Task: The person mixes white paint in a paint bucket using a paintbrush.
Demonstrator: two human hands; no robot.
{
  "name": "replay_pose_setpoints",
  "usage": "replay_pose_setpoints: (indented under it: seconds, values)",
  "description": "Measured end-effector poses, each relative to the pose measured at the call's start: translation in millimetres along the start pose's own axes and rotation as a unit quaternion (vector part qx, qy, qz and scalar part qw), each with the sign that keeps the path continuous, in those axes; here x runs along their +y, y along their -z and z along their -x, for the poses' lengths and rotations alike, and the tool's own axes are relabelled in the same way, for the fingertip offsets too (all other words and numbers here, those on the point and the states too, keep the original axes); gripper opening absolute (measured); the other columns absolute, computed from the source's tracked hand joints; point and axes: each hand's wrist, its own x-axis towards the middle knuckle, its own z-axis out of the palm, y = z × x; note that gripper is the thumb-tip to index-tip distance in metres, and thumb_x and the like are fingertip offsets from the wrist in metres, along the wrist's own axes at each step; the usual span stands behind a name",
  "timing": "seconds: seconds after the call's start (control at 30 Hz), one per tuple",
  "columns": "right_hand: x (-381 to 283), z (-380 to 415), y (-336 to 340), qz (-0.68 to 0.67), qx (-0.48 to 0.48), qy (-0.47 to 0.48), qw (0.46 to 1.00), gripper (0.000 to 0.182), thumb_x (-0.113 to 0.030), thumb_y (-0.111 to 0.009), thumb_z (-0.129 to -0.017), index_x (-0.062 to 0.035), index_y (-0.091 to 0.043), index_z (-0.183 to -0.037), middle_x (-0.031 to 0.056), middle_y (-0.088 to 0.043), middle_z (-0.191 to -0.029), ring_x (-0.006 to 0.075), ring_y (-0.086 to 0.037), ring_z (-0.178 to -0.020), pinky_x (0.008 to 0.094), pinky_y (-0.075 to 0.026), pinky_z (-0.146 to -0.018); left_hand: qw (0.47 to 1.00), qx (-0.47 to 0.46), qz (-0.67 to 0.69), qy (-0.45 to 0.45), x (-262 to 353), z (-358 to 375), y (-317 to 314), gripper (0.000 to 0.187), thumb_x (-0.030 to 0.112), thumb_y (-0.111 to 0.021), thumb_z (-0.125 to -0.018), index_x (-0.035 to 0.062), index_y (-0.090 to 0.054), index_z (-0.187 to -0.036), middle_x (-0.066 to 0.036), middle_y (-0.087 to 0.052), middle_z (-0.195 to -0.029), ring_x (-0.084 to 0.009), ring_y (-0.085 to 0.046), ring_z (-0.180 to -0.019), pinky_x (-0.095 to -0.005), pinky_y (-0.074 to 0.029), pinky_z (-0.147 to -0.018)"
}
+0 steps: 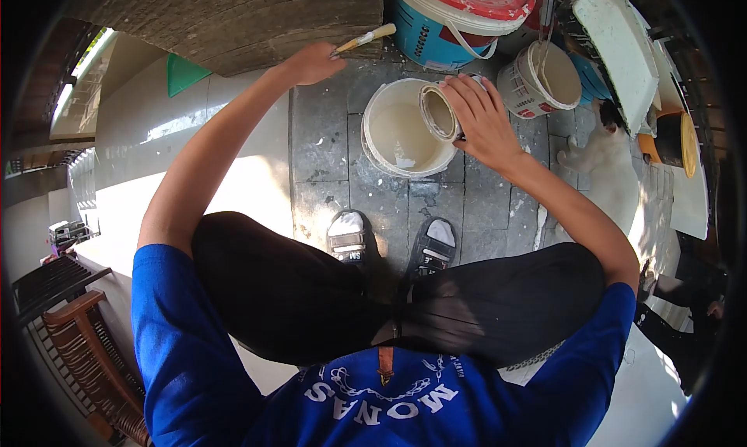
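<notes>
Brush (369, 38): while the left hand (315, 63) closes round one end, the other points toward the tub.
Can (440, 114): gripped in the right hand (480, 112), tipped, mouth facing left over the bucket's right side; whether it touches the rim, I cannot tell.
Bucket (379, 161): upright on the floor (319, 163), beyond the sandals (433, 248), pale inside.
Tub (424, 38): blue, red-lidded, just behind the bucket.
Cat (613, 167): white, on the floor at right.
</notes>
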Motion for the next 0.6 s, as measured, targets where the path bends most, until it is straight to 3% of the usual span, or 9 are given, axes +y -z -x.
replay_pose_setpoints:
  seconds: [0.4,0.5,0.6]
  values:
    - [-3.0,-0.8,3.5,0.045,-0.022,0.022,0.999,0.102,-0.023,-0.083,-0.049,-0.0090,-0.031,-0.135,0.0093,-0.042,-0.131,0.0267,-0.039,-0.122,0.0463,-0.029,-0.104,1.000,-0.019,-0.019,0.015,-1.5,0.6,7.1,0.039,0.035,-0.053,-0.083,-0.0032,-0.057,-0.091,-0.018,-0.060,-0.075,-0.0271,-0.057,-0.071,-0.0387,-0.044,-0.068]
    - [-3.8,-1.1,3.2,0.047,-0.023,0.023,0.998,0.101,-0.023,-0.083,-0.049,-0.0092,-0.032,-0.135,0.0093,-0.042,-0.131,0.0265,-0.039,-0.122,0.0461,-0.029,-0.104,0.999,0.000,-0.035,0.020,-2.3,2.7,8.3,0.040,0.033,-0.053,-0.080,-0.0052,-0.059,-0.089,-0.023,-0.062,-0.083,-0.0345,-0.060,-0.080,-0.0413,-0.046,-0.073]
    - [-3.7,-1.5,2.9,0.048,-0.020,0.026,0.998,0.100,-0.023,-0.082,-0.049,-0.0093,-0.032,-0.134,0.0093,-0.042,-0.131,0.0265,-0.039,-0.122,0.0460,-0.029,-0.103,0.998,-0.014,-0.052,0.028,-5.3,1.7,8.4,0.039,0.034,-0.053,-0.083,-0.0036,-0.056,-0.093,-0.019,-0.061,-0.080,-0.0299,-0.059,-0.076,-0.0390,-0.044,-0.071]
